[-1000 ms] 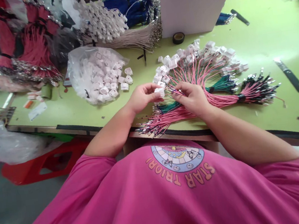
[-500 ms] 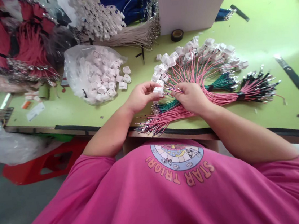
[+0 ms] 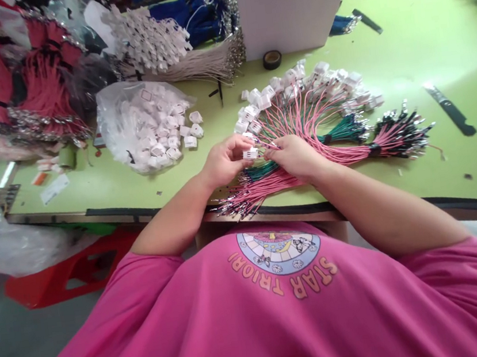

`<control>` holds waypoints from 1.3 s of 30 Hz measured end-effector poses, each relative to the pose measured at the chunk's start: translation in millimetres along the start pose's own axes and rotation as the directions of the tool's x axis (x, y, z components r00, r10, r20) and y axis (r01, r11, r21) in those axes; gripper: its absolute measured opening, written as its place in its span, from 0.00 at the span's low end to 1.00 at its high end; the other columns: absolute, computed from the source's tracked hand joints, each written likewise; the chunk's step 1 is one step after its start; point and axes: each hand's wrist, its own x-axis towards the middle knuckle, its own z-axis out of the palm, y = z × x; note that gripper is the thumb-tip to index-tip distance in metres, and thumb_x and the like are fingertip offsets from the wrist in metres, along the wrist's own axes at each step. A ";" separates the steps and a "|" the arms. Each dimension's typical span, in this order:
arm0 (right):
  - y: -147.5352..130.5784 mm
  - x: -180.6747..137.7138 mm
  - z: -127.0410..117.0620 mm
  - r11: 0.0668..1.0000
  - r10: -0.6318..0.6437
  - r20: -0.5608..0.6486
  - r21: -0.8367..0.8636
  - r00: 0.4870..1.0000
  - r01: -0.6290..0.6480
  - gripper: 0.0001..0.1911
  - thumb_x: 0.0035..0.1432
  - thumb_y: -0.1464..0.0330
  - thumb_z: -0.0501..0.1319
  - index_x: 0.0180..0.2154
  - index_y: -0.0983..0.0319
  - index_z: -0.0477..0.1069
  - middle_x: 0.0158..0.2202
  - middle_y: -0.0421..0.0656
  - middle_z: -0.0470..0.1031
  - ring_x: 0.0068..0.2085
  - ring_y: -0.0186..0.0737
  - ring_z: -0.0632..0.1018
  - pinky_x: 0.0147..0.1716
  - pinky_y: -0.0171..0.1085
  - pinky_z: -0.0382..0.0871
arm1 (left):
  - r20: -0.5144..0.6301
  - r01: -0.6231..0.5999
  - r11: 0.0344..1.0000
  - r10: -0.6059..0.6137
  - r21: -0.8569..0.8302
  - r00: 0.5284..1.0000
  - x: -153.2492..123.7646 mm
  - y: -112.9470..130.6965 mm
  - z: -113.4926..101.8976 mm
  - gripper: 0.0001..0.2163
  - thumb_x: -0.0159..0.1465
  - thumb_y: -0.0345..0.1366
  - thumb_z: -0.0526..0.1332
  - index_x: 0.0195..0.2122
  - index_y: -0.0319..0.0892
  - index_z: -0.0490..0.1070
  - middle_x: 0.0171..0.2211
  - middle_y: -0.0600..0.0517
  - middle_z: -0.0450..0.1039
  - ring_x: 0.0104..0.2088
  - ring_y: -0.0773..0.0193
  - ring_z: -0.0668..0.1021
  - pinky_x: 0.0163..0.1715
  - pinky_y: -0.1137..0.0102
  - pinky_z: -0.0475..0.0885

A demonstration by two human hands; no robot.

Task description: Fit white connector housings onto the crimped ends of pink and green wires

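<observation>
Between the thumb and fingers of my left hand (image 3: 224, 160) is a white plastic connector housing (image 3: 250, 154), with small slots in its face. My right hand (image 3: 294, 157) pinches a thin wire (image 3: 270, 147) close to the housing's right side; whether its tip is inside the housing I cannot tell. Beneath and beyond my hands lie pink wires (image 3: 344, 154) with metal terminals, and green wires (image 3: 348, 129) among them. White housings (image 3: 263, 99) on the wire ends fan out in an arc behind my hands.
A clear bag (image 3: 121, 126) spills loose white housings to the left. Black tape (image 3: 271, 60) lies before a pale box (image 3: 288, 16). A dark-handled blade (image 3: 450, 109) rests at right. Pink wire bundles (image 3: 47, 86) are heaped far left, and a red stool (image 3: 75, 268) stands below the table edge.
The camera view has shifted slightly, moving the table scene leftward. My hands stay close together; the held housing has turned a little and its slotted face shows more clearly.
</observation>
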 end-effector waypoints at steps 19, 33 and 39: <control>11.7 -3.8 12.3 0.504 -0.313 0.309 -0.747 0.898 0.433 0.20 0.67 0.71 0.47 0.50 0.63 0.75 0.51 0.52 0.76 0.42 0.45 0.78 0.34 0.40 0.64 | 0.064 -0.183 0.723 0.189 0.667 0.980 11.9 -15.0 -9.8 0.19 0.64 0.46 0.62 0.51 0.40 0.71 0.56 0.40 0.70 0.56 0.52 0.74 0.56 0.59 0.70; 19.3 12.7 -1.9 0.735 -0.329 0.415 -0.452 0.848 0.506 0.07 0.56 0.72 0.59 0.28 0.61 0.75 0.31 0.44 0.78 0.34 0.40 0.76 0.37 0.37 0.65 | 0.120 -0.117 0.728 0.048 0.676 0.992 96.2 -29.8 1.9 0.19 0.66 0.43 0.61 0.57 0.46 0.71 0.63 0.42 0.61 0.49 0.52 0.78 0.53 0.57 0.71; 24.1 18.8 0.4 0.921 -0.310 0.140 -0.199 0.940 0.334 0.06 0.49 0.70 0.63 0.22 0.61 0.73 0.24 0.38 0.73 0.29 0.36 0.73 0.33 0.35 0.63 | 0.144 -0.181 0.618 0.109 0.765 0.984 68.8 -11.8 -57.1 0.34 0.65 0.61 0.51 0.64 0.44 0.67 0.60 0.40 0.66 0.60 0.45 0.70 0.62 0.51 0.63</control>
